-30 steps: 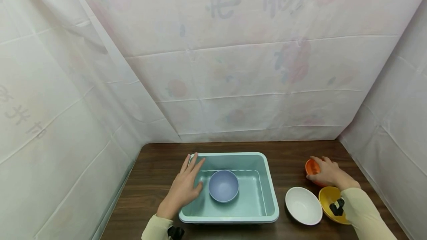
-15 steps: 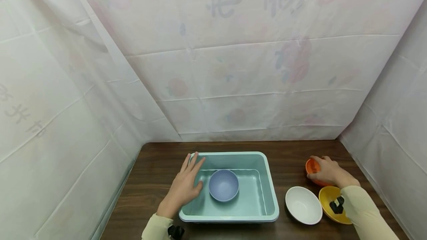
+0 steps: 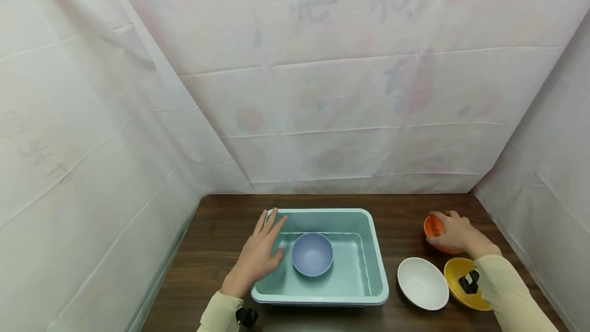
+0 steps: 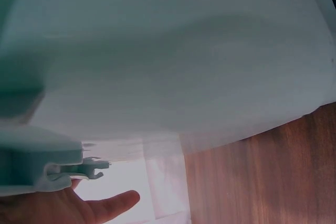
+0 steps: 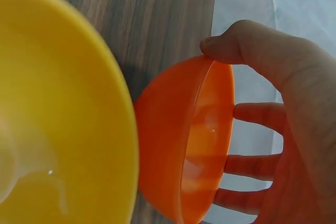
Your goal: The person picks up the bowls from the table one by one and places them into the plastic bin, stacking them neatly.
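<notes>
A pale green plastic tub (image 3: 375, 265) sits mid-table with a blue-grey bowl (image 3: 312, 253) inside it. My left hand (image 3: 258, 255) lies flat on the tub's left rim, fingers straight; the left wrist view shows the tub's underside rim (image 4: 47, 166) and a fingertip. My right hand (image 3: 449, 234) grips a small orange bowl (image 3: 432, 227) at the right, thumb on its outer wall and fingers across its mouth. In the right wrist view the orange bowl (image 5: 189, 145) is tipped on edge beside a yellow bowl (image 5: 52, 119).
A white bowl (image 3: 422, 283) and the yellow bowl (image 3: 461, 281) sit at the front right of the dark wooden table (image 3: 216, 219). White printed sheeting (image 3: 322, 91) walls the back and both sides.
The right hand has curled tighter round the orange bowl and tilted it up. The left hand stays on the tub rim. The head view has shifted slightly.
</notes>
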Tool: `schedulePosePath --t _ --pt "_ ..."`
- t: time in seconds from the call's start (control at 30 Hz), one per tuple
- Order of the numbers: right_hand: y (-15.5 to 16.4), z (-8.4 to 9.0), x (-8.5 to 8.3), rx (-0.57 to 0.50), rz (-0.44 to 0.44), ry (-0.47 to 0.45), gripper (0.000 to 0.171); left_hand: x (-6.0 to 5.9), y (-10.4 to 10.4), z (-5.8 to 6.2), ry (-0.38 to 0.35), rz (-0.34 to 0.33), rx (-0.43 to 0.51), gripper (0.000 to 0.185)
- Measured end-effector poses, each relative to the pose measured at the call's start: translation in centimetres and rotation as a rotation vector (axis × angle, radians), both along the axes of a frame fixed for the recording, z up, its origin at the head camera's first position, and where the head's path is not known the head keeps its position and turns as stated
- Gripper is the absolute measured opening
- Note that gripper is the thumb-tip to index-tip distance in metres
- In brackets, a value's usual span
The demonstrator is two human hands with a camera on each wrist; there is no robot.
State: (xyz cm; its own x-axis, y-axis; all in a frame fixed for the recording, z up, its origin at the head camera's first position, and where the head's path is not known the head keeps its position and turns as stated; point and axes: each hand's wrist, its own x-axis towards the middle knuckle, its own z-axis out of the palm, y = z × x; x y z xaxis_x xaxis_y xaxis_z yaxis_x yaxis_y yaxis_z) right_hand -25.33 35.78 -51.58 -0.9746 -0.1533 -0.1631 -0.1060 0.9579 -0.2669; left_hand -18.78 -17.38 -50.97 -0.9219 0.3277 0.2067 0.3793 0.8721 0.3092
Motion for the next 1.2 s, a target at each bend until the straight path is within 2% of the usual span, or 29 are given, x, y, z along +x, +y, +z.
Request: schedulePosePath --t 0.4,0.63,0.97,1.2 --pt "-2.6 2.0 0.0 0.013 0.012 0.096 0.083 0.1 0.1 0.0 0.007 0.01 0.003 0.078" --pt "-4.0 3.2 -0.1 0.027 0.048 0.144 0.082 0.1 0.1 0.2 0.003 0.016 0.003 0.078" --pt "-6.2 6.2 0.7 0.018 0.095 0.239 0.078 0.1 0.2 0.1 -0.008 0.017 0.014 0.078" --pt "-7.2 7.7 1.1 0.02 0.117 0.278 0.078 0.0 0.3 0.1 0.002 0.009 0.021 0.078"
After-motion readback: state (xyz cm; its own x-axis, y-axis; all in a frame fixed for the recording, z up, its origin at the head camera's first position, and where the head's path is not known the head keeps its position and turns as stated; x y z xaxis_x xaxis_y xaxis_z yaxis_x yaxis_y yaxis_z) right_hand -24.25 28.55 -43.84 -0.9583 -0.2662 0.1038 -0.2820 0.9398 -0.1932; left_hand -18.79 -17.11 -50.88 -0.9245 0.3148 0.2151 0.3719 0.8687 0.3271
